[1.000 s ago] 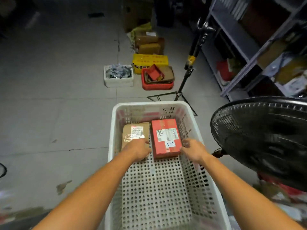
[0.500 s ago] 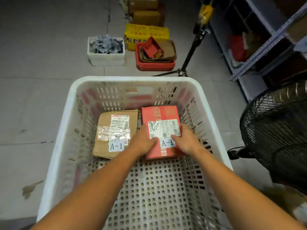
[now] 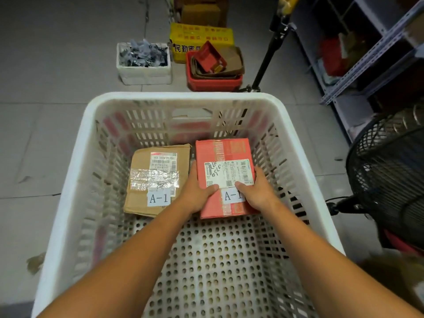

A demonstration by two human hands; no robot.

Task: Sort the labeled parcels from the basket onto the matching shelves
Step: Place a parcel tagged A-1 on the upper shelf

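A white perforated basket (image 3: 68,180) fills the middle of the view. Two parcels lie at its far end. The red parcel (image 3: 226,152) on the right carries a shipping label and an "A-1" sticker. My left hand (image 3: 197,191) grips its left edge with the thumb on top. My right hand (image 3: 257,191) grips its right edge, thumb over the sticker. Left of it lies a brown cardboard parcel (image 3: 142,193), also marked "A-1", untouched.
Grey metal shelving (image 3: 367,60) stands at the right. A black fan (image 3: 390,180) sits beside the basket's right side. Beyond the basket are a white foam box (image 3: 144,72), a red crate (image 3: 213,83), a yellow carton (image 3: 202,35) and a tripod leg (image 3: 266,63).
My head has come closer over the basket. Both hands moved from the parcels' near edges onto the red parcel and now grip its two sides.
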